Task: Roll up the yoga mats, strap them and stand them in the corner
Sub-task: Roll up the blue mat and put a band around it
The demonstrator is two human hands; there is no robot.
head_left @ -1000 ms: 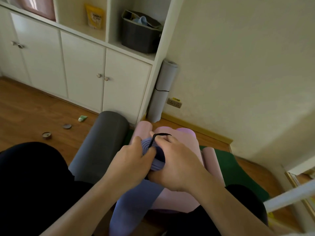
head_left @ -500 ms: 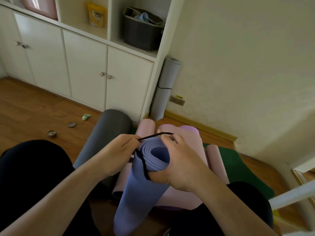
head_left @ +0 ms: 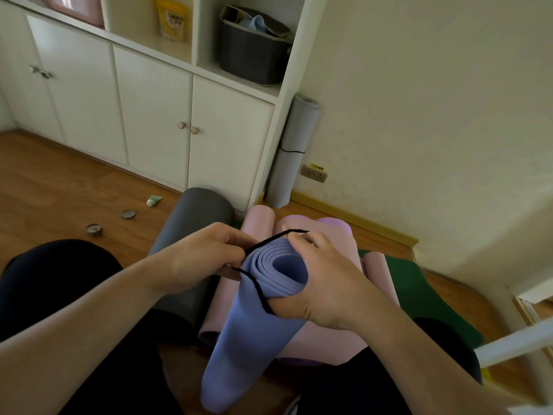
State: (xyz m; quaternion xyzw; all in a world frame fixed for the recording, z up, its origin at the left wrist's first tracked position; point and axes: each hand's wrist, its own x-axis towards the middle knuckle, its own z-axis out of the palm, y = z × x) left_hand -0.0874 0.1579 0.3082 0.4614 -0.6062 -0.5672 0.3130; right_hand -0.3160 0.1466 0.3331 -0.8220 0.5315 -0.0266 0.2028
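Fingers (head_left: 302, 239) of the right hand (head_left: 329, 283) wrap the rolled purple mat (head_left: 254, 330); left hand (head_left: 206, 253) fingers pinch the black strap (head_left: 269, 240) just beside them. A strapped grey mat (head_left: 294, 151) stands in the corner beyond.

grey mat (head_left: 294, 151) fills corner, rolls (head_left: 260, 226) crowd floor

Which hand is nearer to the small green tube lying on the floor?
Left. The left hand pinches the black cord beside the purple mat, on the side facing the tube. The right hand grips the mat's far side, farther away.
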